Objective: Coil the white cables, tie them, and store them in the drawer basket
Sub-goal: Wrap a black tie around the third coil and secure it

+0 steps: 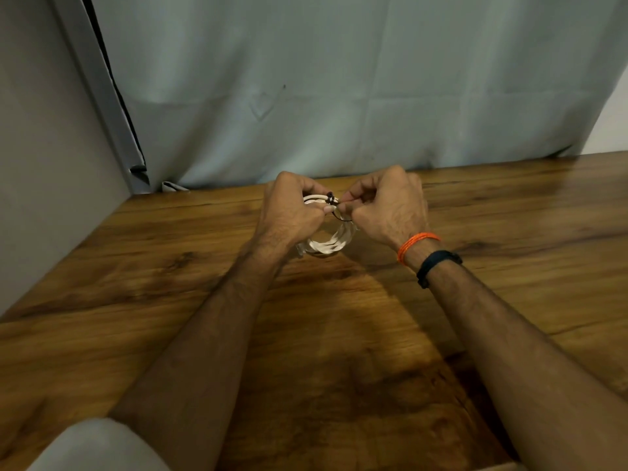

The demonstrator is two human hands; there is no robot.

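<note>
Coiled cable [328,242] between hands – left hand [291,212], right hand [387,207] – above table [170,300]; curtain [339,79] behind.

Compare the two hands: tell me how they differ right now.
The left hand grips the white coil itself; the right hand pinches the dark tie wrapped around it. The right wrist wears an orange thread and a dark band; the left wrist is bare. Both have curled fingers and hold the coil above the table.
</note>
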